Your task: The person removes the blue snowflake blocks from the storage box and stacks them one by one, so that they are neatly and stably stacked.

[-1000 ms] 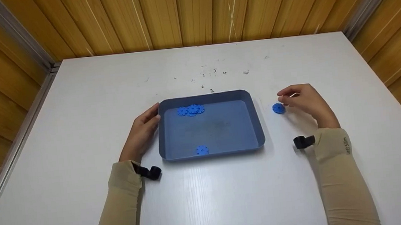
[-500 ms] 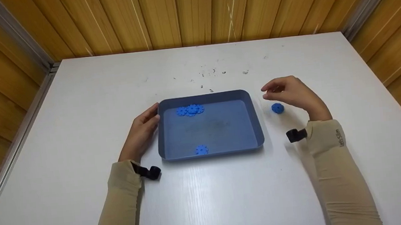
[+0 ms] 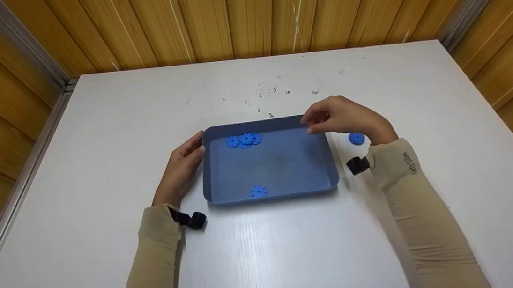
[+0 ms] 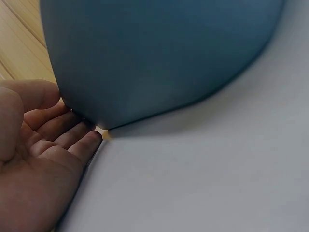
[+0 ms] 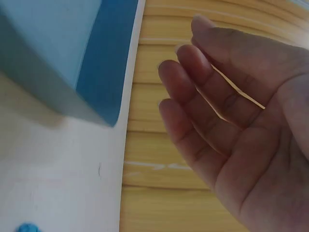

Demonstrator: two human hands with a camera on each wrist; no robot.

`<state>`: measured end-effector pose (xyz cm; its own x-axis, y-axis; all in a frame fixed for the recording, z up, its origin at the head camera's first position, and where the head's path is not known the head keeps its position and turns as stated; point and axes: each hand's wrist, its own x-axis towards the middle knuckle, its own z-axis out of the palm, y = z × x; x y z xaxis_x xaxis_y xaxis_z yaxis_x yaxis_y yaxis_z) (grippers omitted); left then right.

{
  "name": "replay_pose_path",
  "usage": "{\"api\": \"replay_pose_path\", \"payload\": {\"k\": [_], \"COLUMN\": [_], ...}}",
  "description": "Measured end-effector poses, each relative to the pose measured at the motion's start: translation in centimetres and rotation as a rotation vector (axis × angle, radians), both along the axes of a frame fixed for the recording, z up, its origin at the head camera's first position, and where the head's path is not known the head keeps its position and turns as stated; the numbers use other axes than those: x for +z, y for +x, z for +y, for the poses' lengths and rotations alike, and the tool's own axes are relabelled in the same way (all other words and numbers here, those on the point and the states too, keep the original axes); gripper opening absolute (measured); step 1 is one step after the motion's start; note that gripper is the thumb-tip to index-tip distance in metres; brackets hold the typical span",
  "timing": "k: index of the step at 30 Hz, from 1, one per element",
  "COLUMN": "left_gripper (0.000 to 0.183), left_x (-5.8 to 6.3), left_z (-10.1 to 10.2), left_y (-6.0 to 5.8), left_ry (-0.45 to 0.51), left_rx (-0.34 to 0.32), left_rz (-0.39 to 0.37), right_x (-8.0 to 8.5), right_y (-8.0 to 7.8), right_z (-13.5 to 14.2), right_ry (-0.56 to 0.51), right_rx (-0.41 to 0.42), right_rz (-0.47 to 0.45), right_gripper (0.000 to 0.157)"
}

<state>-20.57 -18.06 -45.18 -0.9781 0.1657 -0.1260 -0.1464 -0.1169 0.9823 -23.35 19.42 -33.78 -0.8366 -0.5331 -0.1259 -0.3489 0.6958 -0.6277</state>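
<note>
A blue rectangular tray (image 3: 271,198) sits on the white table. Against its left outer wall rests my left hand (image 3: 181,170), fingers fairly straight; the left wrist view shows the fingertips (image 4: 89,142) right at the tray's lower corner. Inside the tray, several blue notched discs (image 3: 244,140) overlap near the back wall, and one more disc (image 3: 258,191) lies by the front wall. My right hand (image 3: 345,117) hovers over the tray's back right corner, fingers loosely bent, with nothing visible between them. Right of the tray, partly behind that hand, lie blue discs (image 3: 356,138) on the table.
Wood-patterned panels (image 3: 249,17) stand behind the white table (image 3: 314,251) and at both sides. Each wrist carries a small black camera mount, left (image 3: 195,221) and right (image 3: 357,166). Dark scuff marks (image 3: 275,90) dot the tabletop behind the tray.
My right hand has moved left from beside the blue discs on the table to over the tray's back right corner. The left hand and tray have stayed in place.
</note>
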Motion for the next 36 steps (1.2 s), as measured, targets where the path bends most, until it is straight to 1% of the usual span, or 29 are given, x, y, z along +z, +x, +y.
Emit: {"api": "replay_pose_path", "payload": {"k": [3, 7, 10, 14, 19, 22, 25, 29, 33, 36], "left_gripper": [0.051, 0.051, 0.050, 0.050, 0.051, 0.051, 0.051, 0.051, 0.051, 0.051], "left_x": [0.0, -0.1, -0.1, 0.0, 0.2, 0.2, 0.2, 0.4, 0.4, 0.4], "left_z": [0.0, 0.0, -0.1, -0.1, 0.0, 0.0, 0.0, 0.1, 0.1, 0.1], "left_y": [0.0, -0.1, -0.1, 0.0, 0.2, 0.3, 0.3, 0.3, 0.4, 0.4], "left_ry": [0.009, 0.017, 0.007, -0.004, 0.002, 0.013, 0.005, -0.021, -0.027, -0.023], "left_rx": [0.003, 0.007, 0.009, 0.006, -0.008, -0.008, -0.004, -0.008, -0.012, -0.015], "left_rz": [-0.002, -0.007, -0.006, -0.006, 0.012, 0.015, 0.015, 0.013, 0.008, 0.011], "right_x": [0.1, 0.1, -0.2, -0.8, -1.6, -2.0, -2.4, -3.0, -3.8, -4.0], "right_y": [-0.1, -0.3, -0.4, -0.5, -0.4, -0.3, -0.2, 0.0, 0.4, 0.7], "right_z": [-1.5, -3.3, -4.5, -6.2, -8.2, -9.3, -10.1, -11.0, -11.8, -12.2], "right_ry": [0.020, 0.041, 0.056, 0.091, 0.133, 0.139, 0.141, 0.135, 0.124, 0.132], "right_rx": [0.068, 0.157, 0.219, 0.287, 0.351, 0.387, 0.418, 0.446, 0.477, 0.487], "right_rz": [-0.028, -0.088, -0.121, -0.132, -0.157, -0.168, -0.186, -0.214, -0.250, -0.282], "right_gripper": [0.024, 0.025, 0.026, 0.025, 0.024, 0.023, 0.024, 0.023, 0.022, 0.023]}}
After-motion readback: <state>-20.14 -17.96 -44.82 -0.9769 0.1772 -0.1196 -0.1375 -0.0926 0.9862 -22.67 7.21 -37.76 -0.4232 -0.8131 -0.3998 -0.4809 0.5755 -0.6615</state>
